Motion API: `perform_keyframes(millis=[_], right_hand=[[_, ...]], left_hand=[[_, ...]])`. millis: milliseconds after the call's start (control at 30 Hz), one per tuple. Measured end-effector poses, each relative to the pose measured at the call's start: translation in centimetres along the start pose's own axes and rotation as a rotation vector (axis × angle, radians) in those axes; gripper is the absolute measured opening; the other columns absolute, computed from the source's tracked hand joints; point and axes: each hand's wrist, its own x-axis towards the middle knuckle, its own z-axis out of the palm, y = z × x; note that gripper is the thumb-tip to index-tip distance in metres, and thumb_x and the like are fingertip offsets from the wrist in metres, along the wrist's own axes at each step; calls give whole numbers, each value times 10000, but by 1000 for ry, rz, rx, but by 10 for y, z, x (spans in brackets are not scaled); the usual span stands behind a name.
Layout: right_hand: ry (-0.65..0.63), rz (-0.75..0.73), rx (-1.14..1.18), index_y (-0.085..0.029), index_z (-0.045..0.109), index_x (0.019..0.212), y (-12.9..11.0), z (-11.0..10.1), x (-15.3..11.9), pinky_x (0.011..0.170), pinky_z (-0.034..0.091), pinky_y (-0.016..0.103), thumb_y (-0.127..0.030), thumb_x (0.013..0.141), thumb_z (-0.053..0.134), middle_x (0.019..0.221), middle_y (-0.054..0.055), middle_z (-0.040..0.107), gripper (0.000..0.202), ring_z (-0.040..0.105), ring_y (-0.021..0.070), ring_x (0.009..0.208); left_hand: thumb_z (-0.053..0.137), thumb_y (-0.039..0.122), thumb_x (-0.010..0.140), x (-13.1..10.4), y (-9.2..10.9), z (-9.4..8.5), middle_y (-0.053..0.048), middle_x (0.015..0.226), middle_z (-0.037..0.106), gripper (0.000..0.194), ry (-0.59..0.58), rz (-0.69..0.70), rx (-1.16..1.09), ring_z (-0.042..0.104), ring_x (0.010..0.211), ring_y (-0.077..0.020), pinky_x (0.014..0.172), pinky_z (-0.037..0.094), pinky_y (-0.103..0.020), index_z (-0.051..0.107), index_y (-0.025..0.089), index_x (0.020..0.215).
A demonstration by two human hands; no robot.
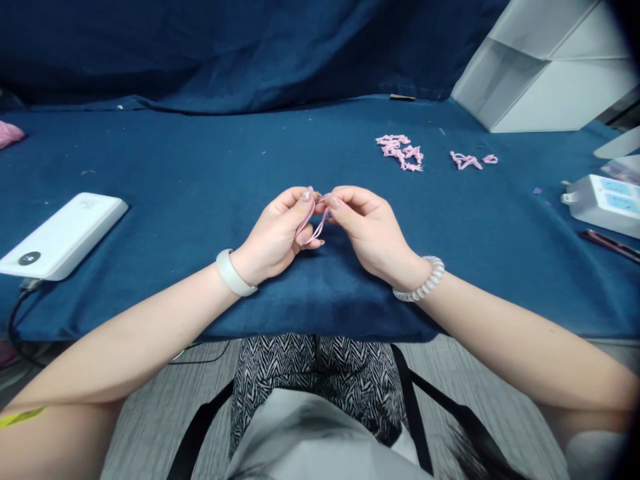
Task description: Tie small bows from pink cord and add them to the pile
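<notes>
A thin pink cord (317,229) hangs in a loop between my two hands, just above the front part of the blue cloth. My left hand (280,233) pinches it between thumb and fingertips, with part of the loop lying over the fingers. Close beside it, my right hand (367,230) pinches the same cord by its upper end. The fingertips nearly meet, and they hide the spot where the strands come together. Farther back on the right lie a cluster of knotted pink cord pieces (400,152) and a smaller group of knotted pieces (466,160).
A white power bank (65,233) with a black cable lies at the left. Pink material (9,135) sits at the far left edge. On the right are a white box (607,203), a dark pen-like stick (610,245) and a large white container (550,87). Blue cloth (200,167) covers the table.
</notes>
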Motion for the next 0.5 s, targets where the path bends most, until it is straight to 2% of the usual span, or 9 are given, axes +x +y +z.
perform_keyframes(millis=[233,367,500], right_hand=[[1,128,216,-187,673,792,-3,5,-4,759,498,223,-309,744,778,800,-15,676,168,608,86,758],[-12,223,341,-193,660,777,-4,8,-4,660,497,209,-258,766,747,758,-27,656,109,592,80,689],[-82,282,450,-191,649,754,-5,11,-6,560,484,231,-242,809,706,716,-25,618,94,587,96,618]], left_hand=[[623,270,915,-1,0,1,79,647,504,96,-24,27,-19,366,393,-14,472,503,-175,565,194,918],[699,307,858,0,-3,0,81,659,522,254,-58,26,-48,401,410,-27,482,485,-186,580,254,1077],[717,325,843,0,-6,0,75,662,537,365,-101,60,-44,425,423,-34,492,474,-197,573,275,1175]])
